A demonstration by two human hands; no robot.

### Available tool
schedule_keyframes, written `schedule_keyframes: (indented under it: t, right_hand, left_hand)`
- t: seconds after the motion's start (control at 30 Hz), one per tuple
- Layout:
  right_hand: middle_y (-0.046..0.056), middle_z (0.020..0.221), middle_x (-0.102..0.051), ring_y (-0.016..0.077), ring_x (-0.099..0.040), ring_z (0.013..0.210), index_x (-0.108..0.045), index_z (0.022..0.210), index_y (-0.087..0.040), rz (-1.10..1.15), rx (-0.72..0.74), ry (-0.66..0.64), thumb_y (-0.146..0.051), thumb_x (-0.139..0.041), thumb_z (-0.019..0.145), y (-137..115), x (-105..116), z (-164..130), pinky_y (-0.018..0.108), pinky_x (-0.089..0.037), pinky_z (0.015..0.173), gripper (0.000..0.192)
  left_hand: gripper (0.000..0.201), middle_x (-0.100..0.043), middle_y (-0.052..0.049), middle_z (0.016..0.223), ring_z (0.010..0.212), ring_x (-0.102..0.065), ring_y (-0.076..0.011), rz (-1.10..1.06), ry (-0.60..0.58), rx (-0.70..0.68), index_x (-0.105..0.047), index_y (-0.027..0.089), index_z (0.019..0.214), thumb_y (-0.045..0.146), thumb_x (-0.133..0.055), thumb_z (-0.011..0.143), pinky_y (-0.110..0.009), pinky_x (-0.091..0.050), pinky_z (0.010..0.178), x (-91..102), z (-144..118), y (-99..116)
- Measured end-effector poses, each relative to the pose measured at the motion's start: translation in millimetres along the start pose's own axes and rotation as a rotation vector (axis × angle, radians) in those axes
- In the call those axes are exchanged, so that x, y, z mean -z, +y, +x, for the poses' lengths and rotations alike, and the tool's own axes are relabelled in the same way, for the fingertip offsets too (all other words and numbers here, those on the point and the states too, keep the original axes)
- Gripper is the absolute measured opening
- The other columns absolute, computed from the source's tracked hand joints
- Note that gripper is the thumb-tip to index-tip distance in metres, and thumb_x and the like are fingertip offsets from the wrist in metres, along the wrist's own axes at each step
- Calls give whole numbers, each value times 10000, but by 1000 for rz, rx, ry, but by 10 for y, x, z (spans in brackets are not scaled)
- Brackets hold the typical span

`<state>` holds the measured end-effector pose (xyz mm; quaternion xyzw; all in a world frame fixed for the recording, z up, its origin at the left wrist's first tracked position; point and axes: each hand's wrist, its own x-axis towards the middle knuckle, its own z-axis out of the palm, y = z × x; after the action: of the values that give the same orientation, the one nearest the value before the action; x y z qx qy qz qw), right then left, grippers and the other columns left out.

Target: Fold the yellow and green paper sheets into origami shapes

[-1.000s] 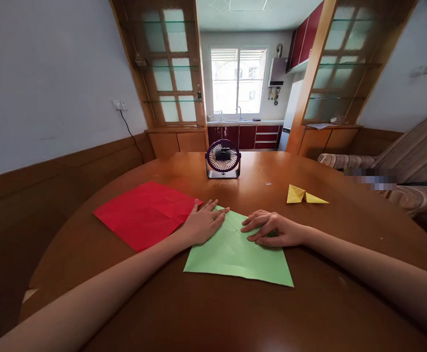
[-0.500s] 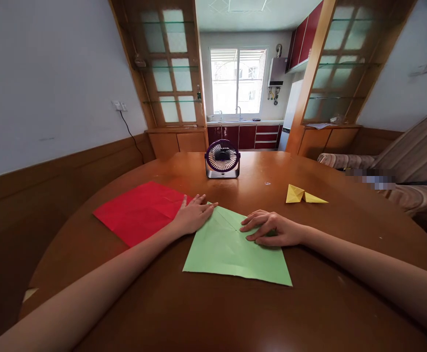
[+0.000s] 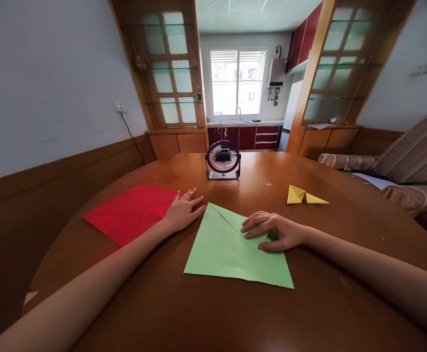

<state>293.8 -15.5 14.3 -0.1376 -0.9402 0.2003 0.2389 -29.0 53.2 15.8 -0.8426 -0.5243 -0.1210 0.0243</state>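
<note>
A green sheet of paper [image 3: 231, 259] lies on the table in front of me, with a folded flap along its upper right side and a crease running from its top corner. My right hand [image 3: 268, 230] rests on that flap, fingers spread and slightly bent. Left of the green sheet, a red sheet of paper [image 3: 133, 210] lies flat. My left hand [image 3: 182, 210] is on the red sheet's right edge with its fingers stretched out, apart from the green sheet. The right end of the red sheet is hidden under this hand and forearm.
A small purple fan [image 3: 223, 159] stands at the back of the brown table [image 3: 213, 322]. Folded yellow paper [image 3: 301, 194] lies at the right. Beyond the table's right edge is a striped armchair [image 3: 415, 156].
My left hand has moved left off the green sheet's top corner, and the red sheet has slid left with it. My right hand stays on the green sheet, its thumb farther from the fingers.
</note>
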Motion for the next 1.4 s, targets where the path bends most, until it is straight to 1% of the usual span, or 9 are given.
schedule_keyframes:
  t: [0.37,0.53,0.63,0.77,0.93,1.03,1.13,1.23,1.4]
  right_hand:
    - [120,1378,-487,231,-514,1247,-393,1439,-259,203,-191,183,-356,-796,733,-2,11,-15,417,-439,1046,819]
    - [95,1038,-669,186,-636,951,-687,1064,-179,104,-215,299,-366,-635,883,55,-18,-8,348,-537,838,264]
    - [47,803,-659,147,-614,712,-686,831,-166,120,-435,524,-421,-576,909,118,-47,-12,278,-528,616,289]
    - [41,848,-652,164,-596,689,-609,1163,-183,135,-627,671,-419,-632,847,255,-73,-49,295,-520,573,395]
    - [112,1171,-564,264,-572,1026,-449,1374,-254,-312,-511,735,-295,-663,806,280,-64,-72,448,-513,856,609]
    - [119,1200,-543,293,-525,1135,-577,1234,-263,-531,-377,692,-266,-592,865,167,-68,-42,492,-459,945,370]
    - [93,997,-647,238,-607,926,-672,1052,-239,-555,-288,512,-279,-518,926,42,-94,3,421,-498,819,203]
    - [79,881,-696,202,-629,790,-704,1016,-205,-514,-305,313,-334,-491,954,-72,-122,57,381,-501,754,257]
    - [97,942,-724,238,-660,880,-730,1007,-200,-577,-402,98,-419,-450,978,-248,-112,143,424,-491,820,358]
  left_hand:
    - [311,-517,-112,1293,1231,-510,-258,-283,117,-284,-584,188,1108,386,-530,875,-412,-437,1024,-32,-85,206]
    - [197,-543,-86,1189,1088,-582,-237,-293,107,-320,-601,206,1014,317,-515,875,-404,-497,929,-27,-102,230]
    - [201,-516,-96,1319,1197,-536,-246,-280,95,-379,-630,211,991,287,-463,910,-411,-468,982,-48,-105,229]
    - [335,-429,-75,1475,1341,-431,-221,-252,28,-460,-635,237,1177,267,-379,962,-393,-390,1080,-99,-85,192]
    - [446,-380,-21,1527,1400,-359,-204,-176,-91,-430,-468,286,1412,296,-327,989,-408,-290,1154,-106,-64,173]
    - [458,-397,-23,1516,1390,-376,-210,-115,-94,-393,-454,283,1425,324,-313,991,-425,-266,1161,-74,-75,208]
    - [468,-434,-55,1491,1364,-416,-232,-53,-82,-371,-470,261,1416,362,-329,981,-449,-266,1153,-38,-101,274]
    - [481,-502,-93,1434,1318,-469,-267,-5,-50,-359,-499,234,1395,391,-354,964,-475,-298,1127,-19,-133,352]
    - [488,-608,-139,1272,1185,-564,-289,105,6,-367,-544,176,1352,402,-368,957,-487,-325,1095,-15,-180,454]
